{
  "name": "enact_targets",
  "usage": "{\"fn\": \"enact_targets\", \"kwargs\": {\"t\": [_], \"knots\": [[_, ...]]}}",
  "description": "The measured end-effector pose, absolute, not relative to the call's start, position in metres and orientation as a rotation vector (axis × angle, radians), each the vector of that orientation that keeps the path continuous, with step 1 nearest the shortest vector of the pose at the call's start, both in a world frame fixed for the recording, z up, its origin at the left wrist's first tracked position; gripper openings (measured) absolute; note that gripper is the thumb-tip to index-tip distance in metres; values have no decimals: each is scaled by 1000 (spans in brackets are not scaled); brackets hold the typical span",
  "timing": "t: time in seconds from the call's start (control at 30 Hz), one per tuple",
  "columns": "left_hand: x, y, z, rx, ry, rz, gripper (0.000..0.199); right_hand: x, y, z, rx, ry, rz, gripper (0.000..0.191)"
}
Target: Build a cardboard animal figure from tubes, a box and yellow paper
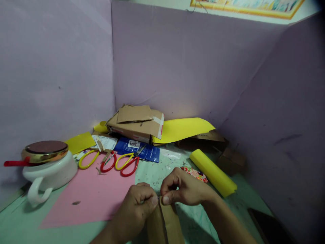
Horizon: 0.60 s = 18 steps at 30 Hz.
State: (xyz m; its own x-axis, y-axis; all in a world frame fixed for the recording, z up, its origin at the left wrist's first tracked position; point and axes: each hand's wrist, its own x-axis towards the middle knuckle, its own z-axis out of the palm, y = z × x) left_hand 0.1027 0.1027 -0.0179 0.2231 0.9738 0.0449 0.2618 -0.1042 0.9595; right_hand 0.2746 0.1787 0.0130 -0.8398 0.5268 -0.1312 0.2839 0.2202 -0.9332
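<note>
A folded brown cardboard piece (172,222) with a seam down its middle lies at the bottom centre, running toward me. My left hand (138,210) is closed on its far end, just left of the seam, thumb on top. Right of the seam, my right hand (179,189) pinches the same end between thumb and curled fingers. The fingertips of both hands nearly meet there. Under and beside my left hand spreads a pink paper sheet (101,193). Beyond the hands lie scissors with red and yellow handles (129,164), and a second similar pair (98,161).
A white mug (50,173) with a gold-rimmed lid and red stick stands at left. Cardboard boxes (137,127), a blue packet (149,152) and yellow paper (185,130) are piled at the back. A yellow paper roll (213,173) lies right. Lilac walls (193,64) surround the table.
</note>
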Motion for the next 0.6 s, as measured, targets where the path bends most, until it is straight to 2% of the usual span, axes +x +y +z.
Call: {"fn": "enact_targets", "kwargs": {"t": [0.33,0.6], "knots": [[98,103,-13,1513,1125,875,37,275,168,19,-815,-2508,1274,9],[94,107,-10,1409,1241,876,34,262,164,15,-893,-2412,1182,8]]}}
